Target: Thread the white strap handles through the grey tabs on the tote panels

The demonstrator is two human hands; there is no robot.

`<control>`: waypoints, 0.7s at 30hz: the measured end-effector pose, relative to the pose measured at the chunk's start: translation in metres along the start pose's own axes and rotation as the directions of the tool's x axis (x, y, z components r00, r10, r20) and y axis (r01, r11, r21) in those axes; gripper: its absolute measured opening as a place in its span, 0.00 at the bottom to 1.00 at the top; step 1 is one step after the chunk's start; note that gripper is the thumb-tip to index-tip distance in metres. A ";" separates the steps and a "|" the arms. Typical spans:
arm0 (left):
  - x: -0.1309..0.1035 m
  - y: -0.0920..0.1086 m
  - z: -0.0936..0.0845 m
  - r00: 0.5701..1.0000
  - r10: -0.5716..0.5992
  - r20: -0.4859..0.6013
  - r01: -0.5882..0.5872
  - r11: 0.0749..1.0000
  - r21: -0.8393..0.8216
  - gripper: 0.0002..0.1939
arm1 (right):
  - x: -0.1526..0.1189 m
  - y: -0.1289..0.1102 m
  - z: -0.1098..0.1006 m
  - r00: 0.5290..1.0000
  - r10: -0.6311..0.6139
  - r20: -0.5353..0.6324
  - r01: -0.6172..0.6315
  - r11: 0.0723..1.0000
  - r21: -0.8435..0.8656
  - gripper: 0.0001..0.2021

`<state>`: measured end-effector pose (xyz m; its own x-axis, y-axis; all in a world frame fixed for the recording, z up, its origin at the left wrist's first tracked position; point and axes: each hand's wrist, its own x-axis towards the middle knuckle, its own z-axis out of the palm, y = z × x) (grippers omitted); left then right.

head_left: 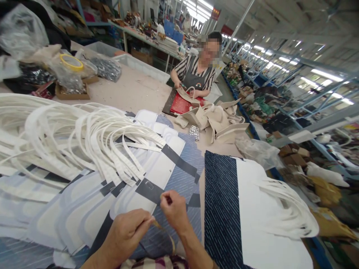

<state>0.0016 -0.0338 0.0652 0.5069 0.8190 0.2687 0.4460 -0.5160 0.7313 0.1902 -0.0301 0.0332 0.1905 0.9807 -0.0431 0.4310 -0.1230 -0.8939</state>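
Observation:
My left hand (126, 229) is closed, with thumb and forefinger pinching a thin tan strip (171, 241) that curls down toward my lap. To its right, my right hand (174, 210) is also closed, its fingertips at the edge of a dark grey patch (148, 190); what it pinches is too small to make out. The patch lies on a white bag panel (159, 169) with white strap handles (98, 138). Several such panels fan out to the left, overlapping. Blue striped fabric (186, 160) lies under them.
On the right lies a stack of white panels (266, 224) with a dark blue striped band (221, 201). Across the table a co-worker (196, 71) handles a beige piece beside a beige bag pile (218, 119). A yellow tape roll (71, 62) rests on plastic bags at back left.

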 end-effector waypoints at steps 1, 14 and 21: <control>-0.001 -0.003 -0.002 1.000 -0.012 -0.006 0.012 1.000 -0.027 0.14 | 0.013 0.010 0.000 0.995 0.098 -0.031 -0.096 0.993 0.067 0.08; -0.025 -0.076 -0.004 0.965 -0.261 -0.015 0.261 0.962 0.080 0.16 | 0.110 0.063 0.005 0.947 0.321 -0.030 -0.311 0.933 0.182 0.14; -0.023 -0.076 -0.003 0.976 -0.213 -0.037 0.215 0.974 0.067 0.16 | 0.122 0.065 -0.001 0.922 0.384 -0.054 -0.384 0.923 0.017 0.19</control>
<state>-0.0462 -0.0130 0.0049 0.3729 0.9188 0.1297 0.5930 -0.3435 0.7283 0.2422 0.0815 -0.0297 0.3888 0.8486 -0.3586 0.3103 -0.4872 -0.8163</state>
